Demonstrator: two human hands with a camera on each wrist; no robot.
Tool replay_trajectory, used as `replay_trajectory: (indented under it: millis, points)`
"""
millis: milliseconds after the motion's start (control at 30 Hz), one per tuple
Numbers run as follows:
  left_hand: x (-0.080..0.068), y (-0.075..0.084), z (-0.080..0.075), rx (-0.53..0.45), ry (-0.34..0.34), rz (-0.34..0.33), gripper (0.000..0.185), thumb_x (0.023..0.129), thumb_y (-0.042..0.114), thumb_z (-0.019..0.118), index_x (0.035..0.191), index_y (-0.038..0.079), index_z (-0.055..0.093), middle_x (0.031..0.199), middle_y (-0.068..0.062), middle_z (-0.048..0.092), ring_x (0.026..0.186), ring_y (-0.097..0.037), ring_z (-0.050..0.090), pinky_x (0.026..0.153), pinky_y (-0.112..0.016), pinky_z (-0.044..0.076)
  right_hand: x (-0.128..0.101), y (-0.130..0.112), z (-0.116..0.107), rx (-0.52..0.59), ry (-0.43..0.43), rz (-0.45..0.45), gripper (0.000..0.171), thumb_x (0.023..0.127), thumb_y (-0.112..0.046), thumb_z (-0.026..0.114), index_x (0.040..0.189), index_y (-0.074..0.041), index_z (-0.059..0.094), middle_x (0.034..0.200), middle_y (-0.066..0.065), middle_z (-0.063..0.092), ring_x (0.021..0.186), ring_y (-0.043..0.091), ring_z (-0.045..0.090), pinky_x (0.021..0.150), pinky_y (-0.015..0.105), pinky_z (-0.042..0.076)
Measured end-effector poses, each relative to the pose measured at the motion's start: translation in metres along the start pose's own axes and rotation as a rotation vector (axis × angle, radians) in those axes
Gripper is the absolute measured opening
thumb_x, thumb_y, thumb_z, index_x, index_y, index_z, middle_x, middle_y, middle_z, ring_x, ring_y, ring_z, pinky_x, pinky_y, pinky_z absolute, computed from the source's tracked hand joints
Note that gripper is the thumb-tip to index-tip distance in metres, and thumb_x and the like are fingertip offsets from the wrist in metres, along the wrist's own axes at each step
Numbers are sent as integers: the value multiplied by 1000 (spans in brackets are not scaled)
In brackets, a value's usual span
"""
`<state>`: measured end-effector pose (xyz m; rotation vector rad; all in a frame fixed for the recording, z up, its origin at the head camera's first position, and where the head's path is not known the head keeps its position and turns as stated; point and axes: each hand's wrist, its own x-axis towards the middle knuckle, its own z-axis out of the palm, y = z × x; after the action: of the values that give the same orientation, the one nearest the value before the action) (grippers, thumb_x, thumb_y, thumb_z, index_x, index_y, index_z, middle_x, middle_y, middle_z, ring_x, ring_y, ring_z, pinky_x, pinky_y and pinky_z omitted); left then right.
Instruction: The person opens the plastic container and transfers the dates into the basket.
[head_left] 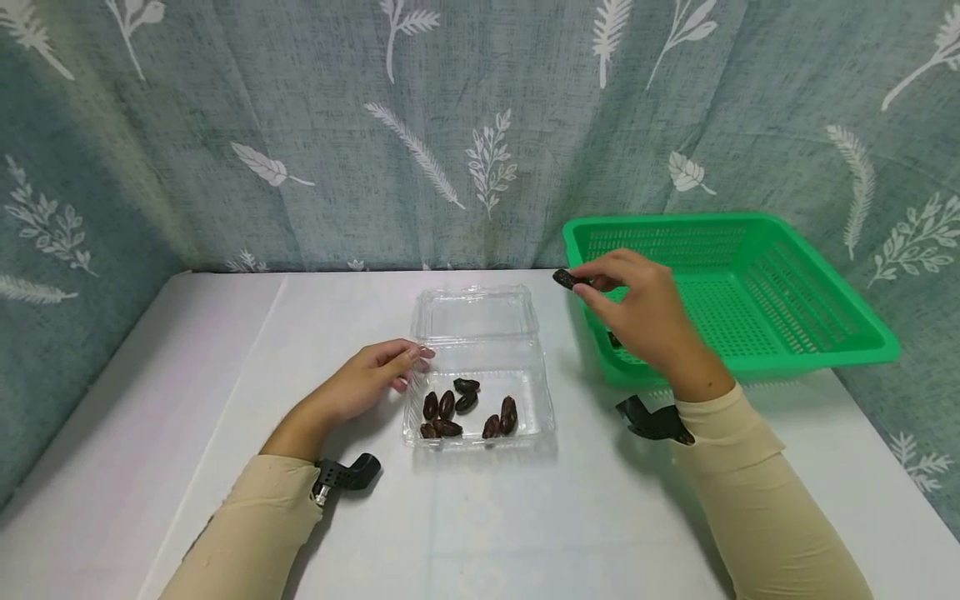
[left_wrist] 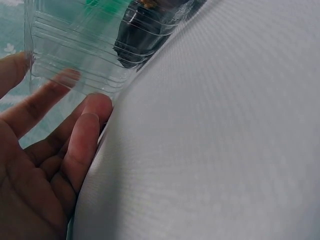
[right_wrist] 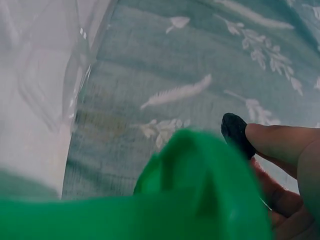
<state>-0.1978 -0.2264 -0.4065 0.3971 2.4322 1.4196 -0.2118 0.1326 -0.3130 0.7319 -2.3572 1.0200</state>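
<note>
Right hand point(head_left: 637, 304) pinches dark date point(head_left: 563, 278) near green basket point(head_left: 750, 365); left hand point(head_left: 363, 379), fingers apart, touches clear container point(head_left: 533, 410) left of basket.

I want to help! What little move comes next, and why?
Probably move the date left and lower it into the clear box: the right hand pinches it near the green basket, while the box lies open with other dates inside.

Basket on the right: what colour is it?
The basket is bright green, showing best in the head view.
</note>
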Motion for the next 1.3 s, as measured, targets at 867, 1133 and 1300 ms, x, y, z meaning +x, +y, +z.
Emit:
replay_trajectory:
  millis: [867,1133,1300]
  points:
    - [-1,1,3,-14,7,22,40,109,29,43,134,3,59,126,-20,67,95,-18,63,85,-28,53,0,44,-17,-99,-190,331,18,97,-13,67,111,-4,74,104,17,73,89,28,64,67,35,46]
    - [-2,2,3,2,14,13,41,108,31,43,134,4,59,125,-19,67,91,-18,63,86,-31,52,-2,52,-28,-158,-317,402,22,98,-14,64,114,-2,73,115,22,71,100,35,65,78,47,53]
    - [-2,0,4,8,15,9,41,108,31,43,134,4,60,125,-19,67,91,-18,63,86,-32,52,-3,58,-29,-177,-471,433,23,98,-17,65,114,-2,73,117,21,71,107,38,65,85,52,53]
